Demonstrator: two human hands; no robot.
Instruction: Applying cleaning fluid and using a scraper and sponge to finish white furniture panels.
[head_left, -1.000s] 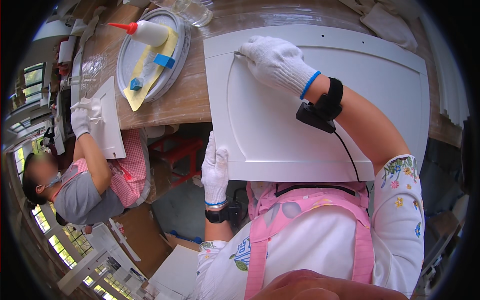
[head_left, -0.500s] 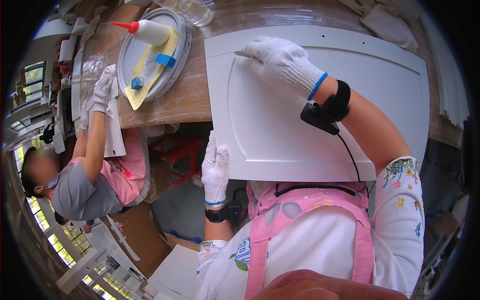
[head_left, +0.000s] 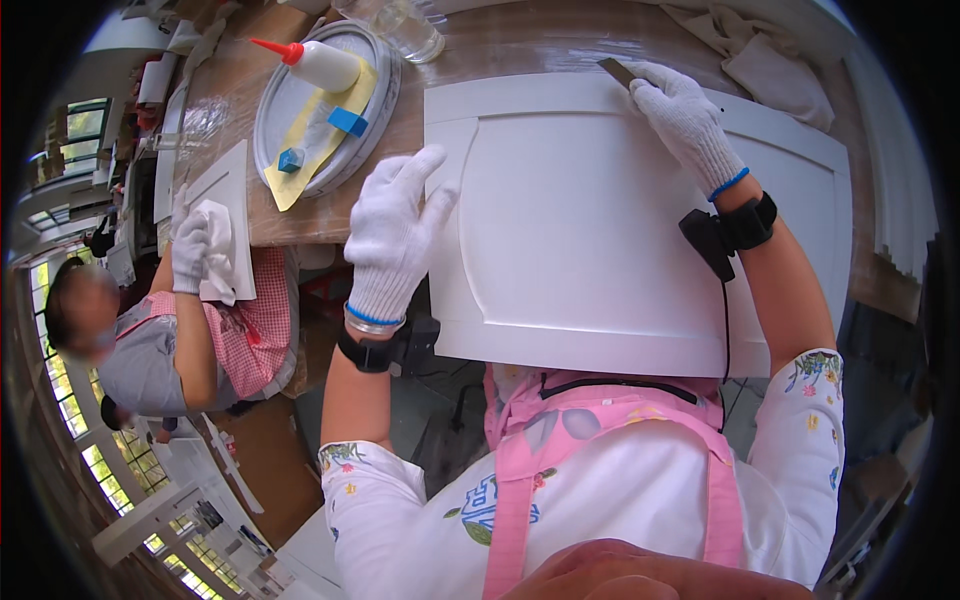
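A white panel [head_left: 580, 230] with a raised frame and a curved inner edge lies before me, its near edge at my apron. In my gloved right hand [head_left: 682, 125], closed near the panel's far edge, is a thin, flat, dark strip [head_left: 617, 71]; I cannot make out its exact kind. My gloved left hand [head_left: 393, 225] is raised beside the panel's left edge, fingers stretched and thumb apart, holding nothing. Whether it touches the panel cannot be told.
A round grey lid [head_left: 385, 100] at the far left bears yellow sandpaper [head_left: 290, 183], a white squeeze bottle [head_left: 328, 66] and two blue blocks [head_left: 347, 122]. Behind stands a clear glass [head_left: 410, 35]. Cloth [head_left: 775, 80] lies far right. A co-worker [head_left: 170, 340] wipes another panel at left.
My right hand has moved right and away toward the panel's far edge with the strip. My left hand has risen from the near left edge. The co-worker now holds a white cloth.
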